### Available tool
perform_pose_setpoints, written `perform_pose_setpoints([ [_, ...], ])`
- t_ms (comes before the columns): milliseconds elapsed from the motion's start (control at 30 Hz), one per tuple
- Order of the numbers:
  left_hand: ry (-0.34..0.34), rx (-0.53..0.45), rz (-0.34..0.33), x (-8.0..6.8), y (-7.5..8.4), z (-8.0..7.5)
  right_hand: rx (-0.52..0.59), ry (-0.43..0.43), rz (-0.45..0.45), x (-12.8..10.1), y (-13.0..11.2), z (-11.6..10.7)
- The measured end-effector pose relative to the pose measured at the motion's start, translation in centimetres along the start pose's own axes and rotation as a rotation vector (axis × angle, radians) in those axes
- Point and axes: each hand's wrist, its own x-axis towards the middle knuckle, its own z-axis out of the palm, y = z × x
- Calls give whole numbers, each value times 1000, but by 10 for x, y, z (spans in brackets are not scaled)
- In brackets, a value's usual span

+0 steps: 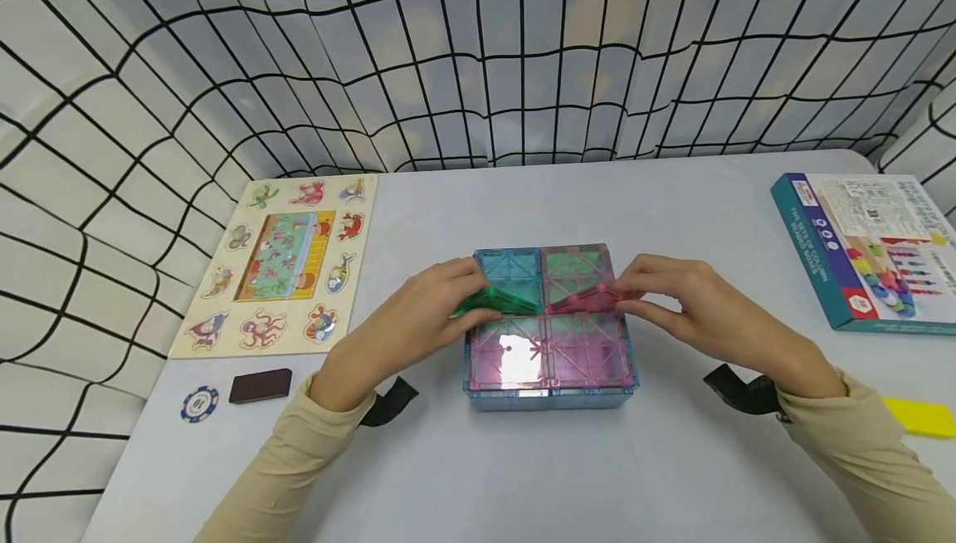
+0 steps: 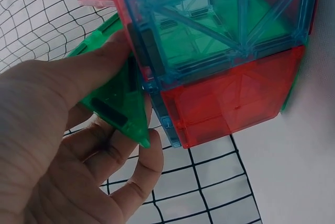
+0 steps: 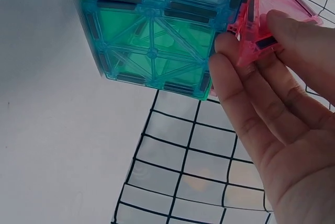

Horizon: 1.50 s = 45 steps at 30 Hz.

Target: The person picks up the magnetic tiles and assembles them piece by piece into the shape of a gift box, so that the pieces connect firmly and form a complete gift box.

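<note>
A low box built of translucent magnetic tiles [image 1: 553,401] sits mid-table, its top showing four squares in blue, green and pink. My left hand [image 1: 418,315] pinches a green triangular magnetic tile [image 1: 509,302] between thumb and fingers; in the left wrist view this green tile leans against the box's side. From the other side, my right hand [image 1: 690,306] pinches a pink triangular magnetic tile [image 1: 581,300]. Both triangles tilt over the top's middle seam, their points close together. Red side panel [image 2: 235,103] and green-blue side panel [image 3: 152,54] show in the wrist views.
A wooden sea-animal puzzle board [image 1: 295,315] lies at the left. Nearer me are a blue-and-white chip [image 1: 199,403] and a dark rectangular block [image 1: 260,386]. A toy box [image 1: 832,277] and a yellow piece [image 1: 922,417] lie right. Black netting [image 1: 520,53] borders the table.
</note>
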Motion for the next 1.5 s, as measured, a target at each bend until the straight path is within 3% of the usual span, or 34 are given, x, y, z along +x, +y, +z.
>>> perform_pose_setpoints([
  [200,-9,-2,-11,1,2,-2,-26,19,-35,0,0,0],
  [433,-17,-42,-69,-1,1,-1,-21,12,-31,1,-1,0],
  [867,-4,-34,-31,-1,1,-3,-10,5,-17,2,-2,0],
  [1500,14,-33,-69,-3,3,-2,-9,1,7,2,-4,-1],
])
